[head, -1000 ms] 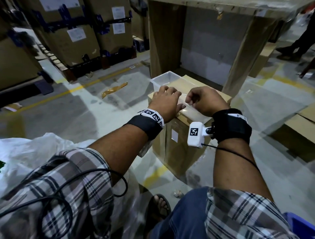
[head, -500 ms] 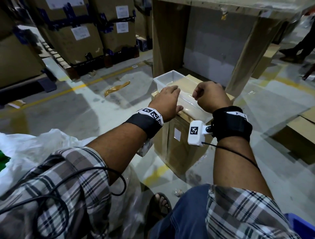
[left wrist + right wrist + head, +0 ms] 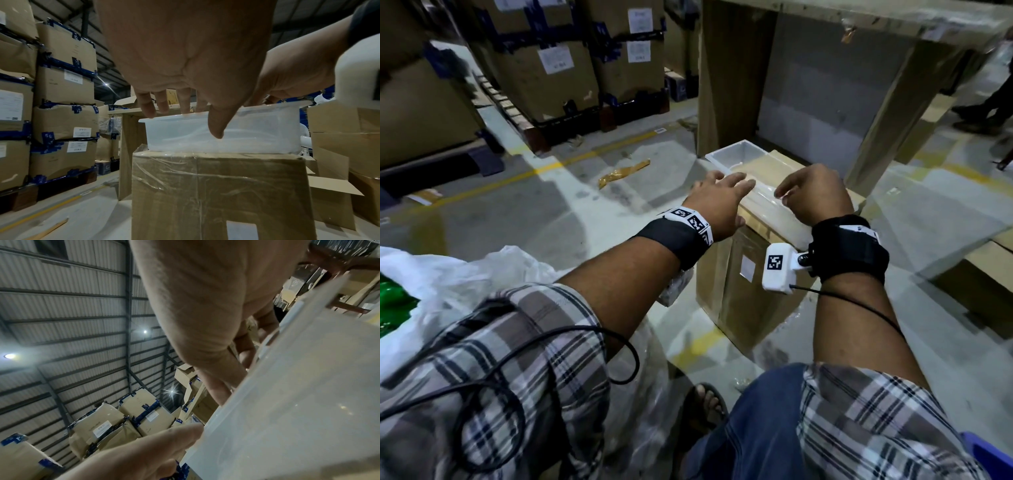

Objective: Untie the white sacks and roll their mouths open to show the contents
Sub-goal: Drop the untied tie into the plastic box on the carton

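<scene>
Filling the far side of the floor [image 3: 524, 212], stacked cartons [image 3: 558, 68] sit on pallets and a wooden table [image 3: 859, 31] stands ahead, while a taped box [image 3: 736, 284] stands in front of the seated person and carries a clear tub [image 3: 760, 195] on its top. A white sack [image 3: 448, 277] lies at the person's left side, well apart from both hands, its mouth already loose enough to show something green inside (whether it is fully rolled I cannot tell). A second ago both hands lay curled on the tub's near rim; now they have lifted off it. The left hand [image 3: 717, 202] hovers over the tub's left end with fingers spread and fairly straight, holding nothing; the left wrist view shows its fingertips [image 3: 150, 112] just above the rim. The right hand [image 3: 815, 192] hangs over the middle of the tub with fingers loosely bent downward, and the right wrist view shows them beside the tub wall [image 3: 298, 386] with nothing gripped. Judging from this, the tub has just been set down and let go, so the hands are free to turn back to the sack work, which is not in hand at this moment.
</scene>
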A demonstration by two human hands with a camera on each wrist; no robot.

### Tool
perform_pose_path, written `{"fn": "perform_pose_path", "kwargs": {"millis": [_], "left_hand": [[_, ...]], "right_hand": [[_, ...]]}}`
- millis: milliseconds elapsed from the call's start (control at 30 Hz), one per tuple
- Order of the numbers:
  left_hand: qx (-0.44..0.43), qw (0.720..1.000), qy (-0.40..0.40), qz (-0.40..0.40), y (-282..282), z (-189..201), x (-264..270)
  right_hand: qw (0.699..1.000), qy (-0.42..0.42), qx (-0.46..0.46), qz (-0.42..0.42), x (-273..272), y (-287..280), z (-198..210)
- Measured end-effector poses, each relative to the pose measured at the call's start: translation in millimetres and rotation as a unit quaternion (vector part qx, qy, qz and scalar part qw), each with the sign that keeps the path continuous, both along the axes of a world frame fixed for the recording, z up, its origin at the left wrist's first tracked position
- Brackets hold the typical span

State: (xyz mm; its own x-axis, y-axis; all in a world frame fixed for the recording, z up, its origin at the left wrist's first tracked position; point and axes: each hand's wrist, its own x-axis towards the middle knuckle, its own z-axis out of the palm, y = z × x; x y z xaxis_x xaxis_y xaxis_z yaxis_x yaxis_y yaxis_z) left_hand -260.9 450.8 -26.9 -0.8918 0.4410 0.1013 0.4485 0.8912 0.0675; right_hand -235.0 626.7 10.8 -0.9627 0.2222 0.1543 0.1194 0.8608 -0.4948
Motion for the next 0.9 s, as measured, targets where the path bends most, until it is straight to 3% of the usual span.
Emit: {"fn": "perform_pose_path", "kwargs": {"millis": [367, 567, 767, 900], "left_hand": [[-0.006, 1.000, -0.014, -0.001, 4, -1, 0], [0.009, 0.999, -0.027, 0.016, -5, 8, 6], [0.017, 0.999, 0.008, 0.041, -57, 51, 39], [0.042, 0.995, 0.030, 0.090, -121, 78, 80]], "right_hand": [[0.997, -0.058, -0.040, 0.020, -3, 2, -6], [0.999, 0.019, -0.029, 0.016, 1, -10, 3], [0.990, 0.114, -0.005, 0.079, 27, -71, 30], [0.981, 0.104, -0.021, 0.160, 56, -133, 33]]}}
